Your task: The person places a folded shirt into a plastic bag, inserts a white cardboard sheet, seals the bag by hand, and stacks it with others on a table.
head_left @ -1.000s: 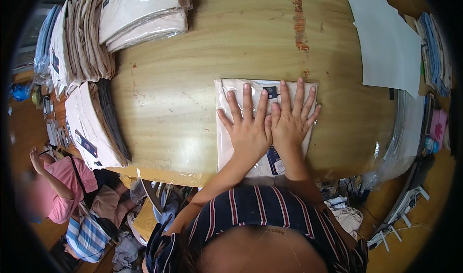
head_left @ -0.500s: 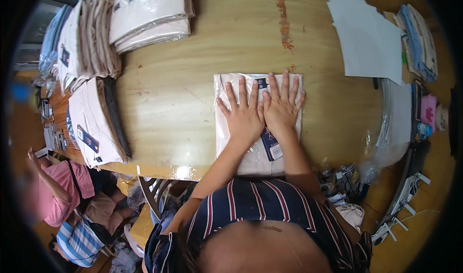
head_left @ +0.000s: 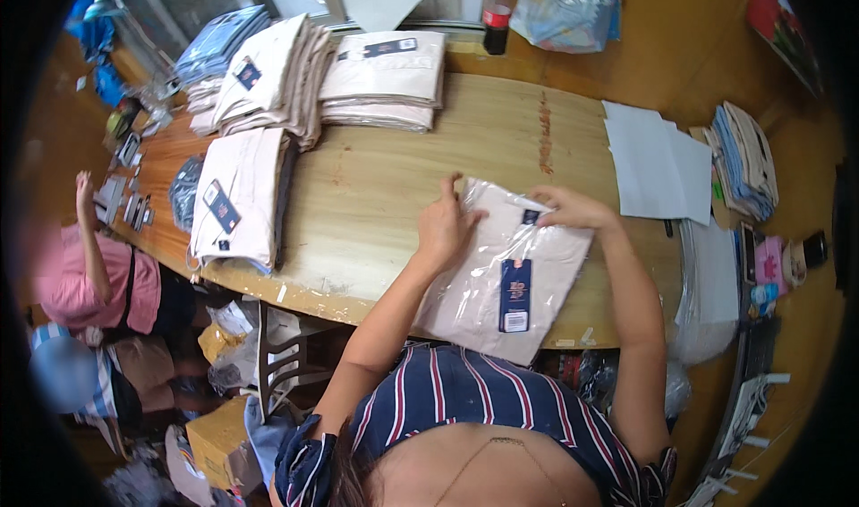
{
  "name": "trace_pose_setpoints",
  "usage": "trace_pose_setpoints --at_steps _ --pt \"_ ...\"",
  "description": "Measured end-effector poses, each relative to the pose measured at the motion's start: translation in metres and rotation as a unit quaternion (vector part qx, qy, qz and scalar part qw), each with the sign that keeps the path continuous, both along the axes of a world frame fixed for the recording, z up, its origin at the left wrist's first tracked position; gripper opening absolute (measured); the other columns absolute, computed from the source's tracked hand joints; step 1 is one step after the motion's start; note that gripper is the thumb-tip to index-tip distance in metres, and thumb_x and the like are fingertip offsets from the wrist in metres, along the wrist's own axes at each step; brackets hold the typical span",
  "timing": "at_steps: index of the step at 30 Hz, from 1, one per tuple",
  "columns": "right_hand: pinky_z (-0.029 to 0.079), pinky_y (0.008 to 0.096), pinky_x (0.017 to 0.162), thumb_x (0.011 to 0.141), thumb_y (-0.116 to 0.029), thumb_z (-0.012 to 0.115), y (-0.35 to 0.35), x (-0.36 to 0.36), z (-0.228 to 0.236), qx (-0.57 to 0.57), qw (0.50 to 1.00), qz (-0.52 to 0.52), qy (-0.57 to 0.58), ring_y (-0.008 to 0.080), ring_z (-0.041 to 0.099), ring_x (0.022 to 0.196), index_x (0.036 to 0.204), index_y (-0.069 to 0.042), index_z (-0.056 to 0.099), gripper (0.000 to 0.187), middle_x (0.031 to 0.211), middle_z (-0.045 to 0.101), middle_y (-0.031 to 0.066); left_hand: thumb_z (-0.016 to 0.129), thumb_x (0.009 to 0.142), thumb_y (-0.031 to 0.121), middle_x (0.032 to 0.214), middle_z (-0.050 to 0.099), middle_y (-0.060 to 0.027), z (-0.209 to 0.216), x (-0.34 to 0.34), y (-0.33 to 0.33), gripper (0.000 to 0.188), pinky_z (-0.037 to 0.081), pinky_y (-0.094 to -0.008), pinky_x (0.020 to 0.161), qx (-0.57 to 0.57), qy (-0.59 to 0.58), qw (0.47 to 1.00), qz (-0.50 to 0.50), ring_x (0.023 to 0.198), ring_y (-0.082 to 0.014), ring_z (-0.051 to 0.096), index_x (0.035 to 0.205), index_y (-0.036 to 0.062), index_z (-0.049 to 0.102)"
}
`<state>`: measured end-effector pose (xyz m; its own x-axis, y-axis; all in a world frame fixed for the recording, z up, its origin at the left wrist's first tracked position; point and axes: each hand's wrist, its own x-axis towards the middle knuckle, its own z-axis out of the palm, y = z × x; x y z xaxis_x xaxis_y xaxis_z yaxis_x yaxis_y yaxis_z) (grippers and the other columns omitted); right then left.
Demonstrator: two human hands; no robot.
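Note:
A folded beige garment in a clear plastic bag [head_left: 479, 279] is in front of me, tilted, its near end by my chest. A navy hang tag [head_left: 514, 297] shows through the film, and a small dark label [head_left: 531, 216] sits near its far edge. My left hand [head_left: 445, 230] is closed on the bag's far left corner, thumb on top. At the far right corner, my right hand [head_left: 573, 208] grips the edge, fingers curled over it near the label.
Stacks of bagged beige garments [head_left: 385, 77] and a folded beige pile [head_left: 237, 180] lie to the left. White sheets [head_left: 658, 167] and a folded clothes stack [head_left: 747, 162] are at right. A cola bottle [head_left: 497, 19] stands beyond the table [head_left: 376, 194]. Another person in pink [head_left: 72, 274] is at far left.
Both hands were lying flat with fingers spread on the bagged garment. Now they grip its far corners, and the bag has turned and shifted nearer to me. The view has tipped up.

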<state>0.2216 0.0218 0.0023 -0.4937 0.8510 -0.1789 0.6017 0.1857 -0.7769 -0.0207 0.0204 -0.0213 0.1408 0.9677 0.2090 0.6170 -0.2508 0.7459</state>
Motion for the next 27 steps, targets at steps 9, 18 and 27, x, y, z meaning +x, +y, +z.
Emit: trace_pose_setpoints --at_steps 9,18,27 --pt "0.037 0.0383 0.09 0.067 -0.009 0.065 0.068 0.111 -0.039 0.26 0.935 -0.209 -0.119 0.0281 0.043 0.11 0.123 -0.011 0.037 0.062 0.123 0.038 0.0208 0.061 0.074 0.013 0.074 0.061 -0.0063 0.062 -0.139 -0.02 0.044 0.044 -0.0293 0.049 0.184 -0.03 0.959 0.211 0.059 -0.0177 0.06 0.111 0.0085 0.039" --pt "0.02 0.0431 0.1 0.073 -0.025 0.06 0.125 0.047 -0.106 0.136 0.928 -0.191 -0.288 0.038 0.022 0.122 0.124 -0.033 0.034 0.058 0.136 0.017 0.0184 0.054 0.076 0.008 0.08 0.058 -0.0141 0.01 -0.377 -0.058 0.024 0.043 -0.0363 0.067 0.131 0.167 0.876 0.433 0.075 -0.0291 0.056 0.099 0.0023 0.052" --pt "0.042 0.0366 0.077 0.077 -0.018 0.052 0.158 -0.175 -0.049 0.294 0.936 -0.16 -0.111 0.0284 0.054 0.089 0.095 0.0 0.059 0.026 0.096 0.056 0.0178 0.062 0.07 0.028 0.074 0.06 -0.018 -0.011 -0.468 0.001 0.034 0.044 -0.0371 0.067 -0.06 0.12 0.894 0.427 0.067 -0.0295 0.059 0.085 -0.0022 0.059"
